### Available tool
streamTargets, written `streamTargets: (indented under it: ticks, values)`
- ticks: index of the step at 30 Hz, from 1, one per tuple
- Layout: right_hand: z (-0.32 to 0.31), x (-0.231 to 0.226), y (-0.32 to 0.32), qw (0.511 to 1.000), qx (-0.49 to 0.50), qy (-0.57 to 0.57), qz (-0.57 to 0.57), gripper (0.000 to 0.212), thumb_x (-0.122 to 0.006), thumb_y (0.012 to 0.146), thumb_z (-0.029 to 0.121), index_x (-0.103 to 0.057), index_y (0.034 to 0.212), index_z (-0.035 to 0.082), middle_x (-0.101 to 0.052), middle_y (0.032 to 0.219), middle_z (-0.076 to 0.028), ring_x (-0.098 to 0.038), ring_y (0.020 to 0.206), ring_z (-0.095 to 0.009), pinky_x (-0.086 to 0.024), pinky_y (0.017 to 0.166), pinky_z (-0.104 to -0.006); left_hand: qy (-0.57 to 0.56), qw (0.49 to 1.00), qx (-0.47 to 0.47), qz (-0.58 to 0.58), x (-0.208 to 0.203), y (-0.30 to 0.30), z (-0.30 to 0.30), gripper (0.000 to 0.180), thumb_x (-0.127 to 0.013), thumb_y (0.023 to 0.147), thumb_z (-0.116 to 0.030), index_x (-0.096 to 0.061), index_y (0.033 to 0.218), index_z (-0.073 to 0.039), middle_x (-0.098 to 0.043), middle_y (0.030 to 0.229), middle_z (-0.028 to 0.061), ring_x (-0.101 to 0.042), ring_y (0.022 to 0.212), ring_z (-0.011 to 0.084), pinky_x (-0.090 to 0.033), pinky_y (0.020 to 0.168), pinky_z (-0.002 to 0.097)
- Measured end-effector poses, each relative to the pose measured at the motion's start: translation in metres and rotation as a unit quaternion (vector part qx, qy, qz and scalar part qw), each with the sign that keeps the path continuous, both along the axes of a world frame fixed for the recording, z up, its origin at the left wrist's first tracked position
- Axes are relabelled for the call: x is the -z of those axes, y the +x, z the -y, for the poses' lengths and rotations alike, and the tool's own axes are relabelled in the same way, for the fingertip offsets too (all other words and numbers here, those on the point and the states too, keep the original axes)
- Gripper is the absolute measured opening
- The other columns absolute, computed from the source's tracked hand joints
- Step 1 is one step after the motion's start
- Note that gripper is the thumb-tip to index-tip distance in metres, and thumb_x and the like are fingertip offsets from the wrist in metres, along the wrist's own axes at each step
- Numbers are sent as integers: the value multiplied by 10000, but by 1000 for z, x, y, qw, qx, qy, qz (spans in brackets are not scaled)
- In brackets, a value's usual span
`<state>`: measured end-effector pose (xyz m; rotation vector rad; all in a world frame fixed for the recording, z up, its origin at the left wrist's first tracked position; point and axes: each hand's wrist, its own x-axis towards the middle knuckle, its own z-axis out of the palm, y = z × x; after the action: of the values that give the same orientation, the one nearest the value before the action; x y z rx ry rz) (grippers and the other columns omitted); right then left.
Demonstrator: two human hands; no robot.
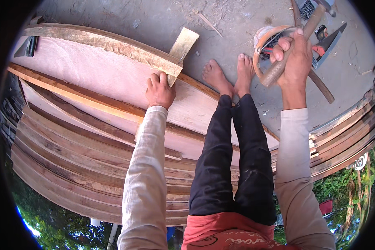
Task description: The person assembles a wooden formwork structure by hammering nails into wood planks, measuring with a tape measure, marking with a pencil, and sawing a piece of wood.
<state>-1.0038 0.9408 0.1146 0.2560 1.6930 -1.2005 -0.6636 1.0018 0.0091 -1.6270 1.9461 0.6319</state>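
Note:
My right hand (295, 56) is wrapped around the wooden handle of a hammer (314, 20), raised over a bucket; the metal head is at the upper right, partly cut off by the picture's edge. My left hand (160, 89) is closed on the lower end of a short wooden strip (184, 43), beside the end of a long wooden beam (108, 48). The strip crosses the beam's end and sticks out past it. What looks like a nail (181, 58) stands up at that crossing. Pale pinkish boards (91, 64) lie beneath.
A bucket (261, 39) containing nails stands near my bare feet. Beside it lie a handsaw (330, 45), a curved wooden piece (321, 86) and a pile of nails (307, 9). A dark triangular tool (28, 46) rests on the boards at left. Stacked planks (83, 166) run behind my legs.

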Motion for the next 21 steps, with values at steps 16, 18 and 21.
streamTargets:
  ticks: [16,18,21]
  values:
    - [-56,2,70,834,-448,170,272,231,-510,1077,319,-486,1093,90,-470,662,-9,-424,411,-102,-393,377,-266,-21,1000,3,-20,6,7,2,489,-798,824,-340,-571,1193,-113,-546,1173,120,-574,1135,345,-580,845,496]
    - [-49,2,34,838,-484,141,210,278,-552,1069,346,-512,1050,72,-485,665,0,-454,410,-92,-383,361,-256,-22,1000,4,-12,3,14,1,488,-797,825,-338,-570,1193,-111,-546,1173,122,-575,1137,349,-579,846,494]
    - [-5,-1,-15,978,-196,-19,75,330,-492,1078,376,-507,981,60,-494,660,-31,-494,443,-109,-415,382,-247,-2,1000,-8,-13,-3,6,2,471,-793,828,-322,-573,1186,-109,-552,1164,127,-581,1122,351,-578,841,495]
